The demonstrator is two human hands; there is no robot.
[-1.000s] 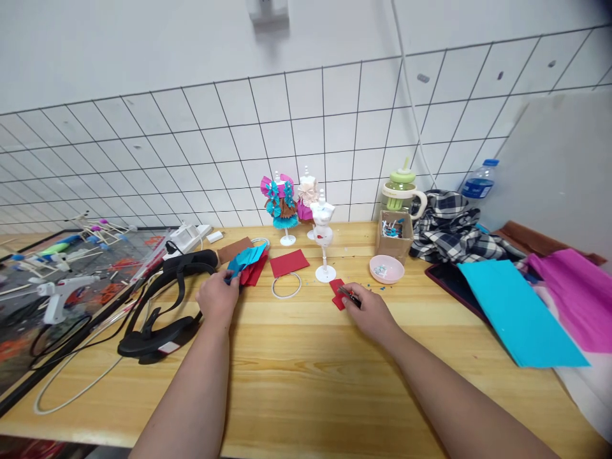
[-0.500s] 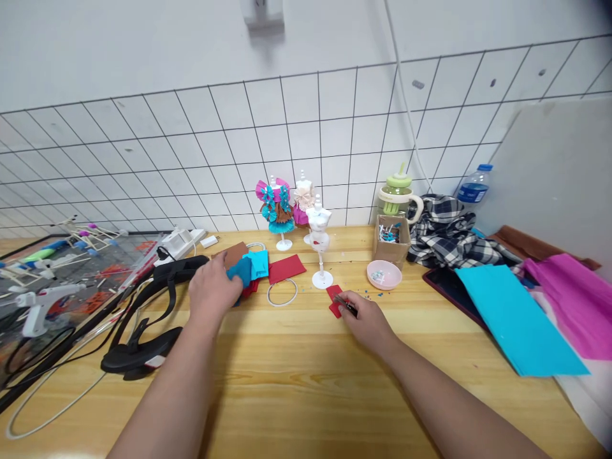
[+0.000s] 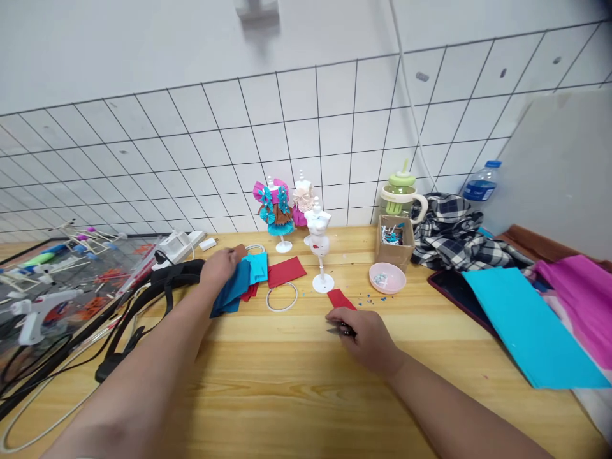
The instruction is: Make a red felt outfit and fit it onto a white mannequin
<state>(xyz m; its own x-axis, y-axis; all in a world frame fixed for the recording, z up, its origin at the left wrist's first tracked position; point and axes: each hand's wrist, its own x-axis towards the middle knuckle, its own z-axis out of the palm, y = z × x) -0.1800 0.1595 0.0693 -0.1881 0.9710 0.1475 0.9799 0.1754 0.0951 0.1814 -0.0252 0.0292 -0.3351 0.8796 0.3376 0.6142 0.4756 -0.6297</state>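
My left hand point(image 3: 220, 269) reaches over the paper pile and closes its fingers at the edge of a brown paper piece point(image 3: 240, 251); the fingertips are partly hidden. Under and beside it lie dark blue paper pieces point(image 3: 231, 292), light blue ones point(image 3: 257, 268) and a bit of red. In my right hand point(image 3: 370, 338) is a pair of small dark scissors point(image 3: 338, 329), blades pointing left. Just beyond that hand rests a small red paper strip point(image 3: 340, 298). A bare white mannequin point(image 3: 319, 245) stands between the hands, farther back, near a red sheet point(image 3: 287, 272) and a white ring point(image 3: 282, 297).
Two dressed mannequins point(image 3: 276, 207) stand near the tiled wall. Toward the right are a pink bowl point(image 3: 387, 278), a cardboard box point(image 3: 396, 245), a green-lidded jug point(image 3: 399, 194) and blue paper point(image 3: 530, 325). Leftward lie a black headset strap point(image 3: 176, 275) and a glue gun point(image 3: 41, 312).
My left hand has let go of the dark blue paper, now lying on the pile, and moved to the brown piece. My right hand has shifted slightly toward me with the scissors, off the red strip.
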